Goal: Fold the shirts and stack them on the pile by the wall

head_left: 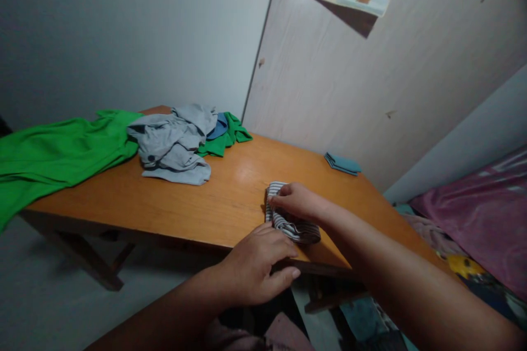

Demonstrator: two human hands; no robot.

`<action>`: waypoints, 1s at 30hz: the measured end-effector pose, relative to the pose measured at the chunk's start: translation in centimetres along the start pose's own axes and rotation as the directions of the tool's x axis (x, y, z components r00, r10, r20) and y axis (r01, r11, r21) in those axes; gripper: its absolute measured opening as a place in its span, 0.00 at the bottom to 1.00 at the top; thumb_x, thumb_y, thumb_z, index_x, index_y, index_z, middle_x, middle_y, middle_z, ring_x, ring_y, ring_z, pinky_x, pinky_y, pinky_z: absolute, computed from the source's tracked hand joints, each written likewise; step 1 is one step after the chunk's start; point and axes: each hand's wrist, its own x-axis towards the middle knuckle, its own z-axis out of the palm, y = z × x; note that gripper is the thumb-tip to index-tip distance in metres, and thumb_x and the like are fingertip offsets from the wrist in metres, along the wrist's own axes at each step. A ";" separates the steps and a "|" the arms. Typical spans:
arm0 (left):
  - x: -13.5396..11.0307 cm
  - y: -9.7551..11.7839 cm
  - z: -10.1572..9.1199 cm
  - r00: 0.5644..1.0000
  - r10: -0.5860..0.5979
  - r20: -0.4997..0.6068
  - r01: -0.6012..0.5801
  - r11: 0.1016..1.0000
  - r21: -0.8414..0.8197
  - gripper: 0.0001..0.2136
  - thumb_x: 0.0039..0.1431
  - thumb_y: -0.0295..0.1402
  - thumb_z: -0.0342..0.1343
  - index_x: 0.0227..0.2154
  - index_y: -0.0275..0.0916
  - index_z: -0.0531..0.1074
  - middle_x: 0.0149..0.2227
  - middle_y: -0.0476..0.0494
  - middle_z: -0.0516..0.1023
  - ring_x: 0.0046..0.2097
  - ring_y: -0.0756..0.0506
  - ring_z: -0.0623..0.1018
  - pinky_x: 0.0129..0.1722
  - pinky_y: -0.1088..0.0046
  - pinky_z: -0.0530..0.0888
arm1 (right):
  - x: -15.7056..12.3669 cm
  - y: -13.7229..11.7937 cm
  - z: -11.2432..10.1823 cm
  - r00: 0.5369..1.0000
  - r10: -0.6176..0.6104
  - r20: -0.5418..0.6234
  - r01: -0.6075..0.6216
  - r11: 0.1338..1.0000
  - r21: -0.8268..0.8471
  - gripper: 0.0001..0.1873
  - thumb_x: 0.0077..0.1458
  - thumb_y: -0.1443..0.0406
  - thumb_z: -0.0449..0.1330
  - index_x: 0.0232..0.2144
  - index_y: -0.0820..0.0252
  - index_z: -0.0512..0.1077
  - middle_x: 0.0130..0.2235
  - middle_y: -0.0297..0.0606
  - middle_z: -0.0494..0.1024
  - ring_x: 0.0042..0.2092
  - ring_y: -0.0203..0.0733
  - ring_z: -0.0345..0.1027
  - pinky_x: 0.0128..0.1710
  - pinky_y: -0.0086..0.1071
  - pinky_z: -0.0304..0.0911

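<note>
A grey-and-white striped cloth (302,230), folded into a small bundle, lies near the front edge of the wooden table. My right hand (294,200) reaches over it with thumb and fingertips closed on its far left part. At the cloth's near left side is my left hand (263,263), palm down, with fingers stretched and the thumb apart. Its fingertips meet the near edge of the cloth, though whether they press on it is hard to see. The kind of garment cannot be made out.
On the wooden table (234,197), a crumpled grey garment (177,140) lies between a long green garment (69,148) and a smaller green piece (230,134). A folded teal cloth (342,164) sits by the wall. Pink fabric (481,219) is at the right.
</note>
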 end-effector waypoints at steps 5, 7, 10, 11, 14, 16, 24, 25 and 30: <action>-0.4 -0.7 -1.3 0.981 -0.134 -0.140 0.129 0.991 -0.041 0.09 0.67 0.33 0.53 0.33 0.40 0.76 0.33 0.45 0.77 0.38 0.45 0.76 0.39 0.68 0.71 | -1.2 1.1 -1.2 1.000 0.017 -0.023 -0.010 0.962 0.273 0.16 0.65 0.58 0.54 0.27 0.58 0.67 0.21 0.33 0.73 0.20 0.34 0.64 0.20 0.26 0.57; 0.3 -1.6 -2.1 0.954 -0.202 -0.223 0.201 0.979 -0.030 0.10 0.68 0.33 0.51 0.33 0.40 0.76 0.33 0.45 0.77 0.38 0.45 0.76 0.39 0.68 0.71 | -2.0 2.4 -2.0 0.992 0.010 -0.124 0.036 0.933 0.357 0.16 0.65 0.57 0.54 0.27 0.58 0.67 0.22 0.33 0.74 0.20 0.33 0.64 0.21 0.26 0.57; 2.3 -3.5 -3.1 0.908 -0.267 -0.324 0.281 0.960 -0.003 0.08 0.67 0.35 0.53 0.38 0.41 0.77 0.40 0.43 0.80 0.45 0.43 0.78 0.45 0.65 0.73 | -3.5 5.0 -2.6 0.956 -0.036 -0.292 0.155 0.904 0.399 0.18 0.62 0.53 0.57 0.27 0.59 0.68 0.24 0.33 0.74 0.24 0.34 0.64 0.24 0.28 0.60; 3.2 -4.3 -3.3 0.897 -0.286 -0.338 0.302 0.953 -0.004 0.09 0.67 0.36 0.53 0.41 0.40 0.77 0.43 0.42 0.80 0.48 0.42 0.78 0.49 0.64 0.73 | -4.1 5.9 -2.5 0.939 -0.068 -0.337 0.202 0.902 0.381 0.18 0.62 0.52 0.58 0.28 0.59 0.70 0.26 0.35 0.75 0.27 0.36 0.67 0.27 0.29 0.63; 5.9 -6.5 -3.4 0.875 -0.356 -0.328 0.366 0.930 -0.033 0.16 0.66 0.40 0.54 0.52 0.38 0.74 0.54 0.37 0.77 0.57 0.39 0.75 0.58 0.60 0.70 | -6.2 8.5 -1.1 0.884 -0.211 -0.417 0.337 0.905 0.258 0.20 0.62 0.50 0.58 0.43 0.60 0.75 0.43 0.43 0.80 0.44 0.45 0.74 0.44 0.37 0.69; 7.5 -7.8 -3.0 0.865 -0.398 -0.306 0.398 0.915 -0.064 0.21 0.65 0.41 0.54 0.57 0.35 0.71 0.59 0.33 0.74 0.60 0.38 0.73 0.61 0.59 0.68 | -7.5 9.8 0.5 0.850 -0.314 -0.423 0.391 0.915 0.104 0.27 0.60 0.51 0.61 0.57 0.56 0.71 0.57 0.47 0.75 0.57 0.51 0.69 0.57 0.46 0.65; 7.8 -8.7 -2.5 0.885 -0.454 -0.104 0.435 0.885 -0.167 0.19 0.68 0.47 0.48 0.41 0.37 0.77 0.39 0.43 0.81 0.42 0.43 0.78 0.43 0.67 0.74 | -6.3 13.8 2.3 0.765 -0.487 -0.421 0.356 0.865 -0.353 0.30 0.60 0.66 0.58 0.65 0.53 0.66 0.65 0.48 0.67 0.65 0.53 0.61 0.63 0.52 0.60; 7.3 -8.3 -2.6 0.871 -0.475 -0.127 0.452 0.875 -0.174 0.19 0.68 0.47 0.48 0.40 0.37 0.76 0.39 0.43 0.81 0.41 0.43 0.78 0.43 0.68 0.74 | -5.6 14.3 1.7 0.759 -0.473 -0.447 0.326 0.871 -0.368 0.29 0.60 0.66 0.57 0.64 0.53 0.68 0.65 0.49 0.68 0.65 0.53 0.62 0.62 0.52 0.61; 4.2 -4.5 -1.8 0.818 -0.565 -0.112 0.526 0.811 -0.256 0.16 0.67 0.45 0.51 0.41 0.37 0.74 0.35 0.46 0.79 0.37 0.45 0.77 0.38 0.70 0.72 | -2.9 16.4 -1.1 0.754 -0.474 -0.455 0.317 0.869 -0.380 0.25 0.62 0.68 0.54 0.60 0.54 0.72 0.59 0.45 0.76 0.59 0.51 0.69 0.59 0.49 0.64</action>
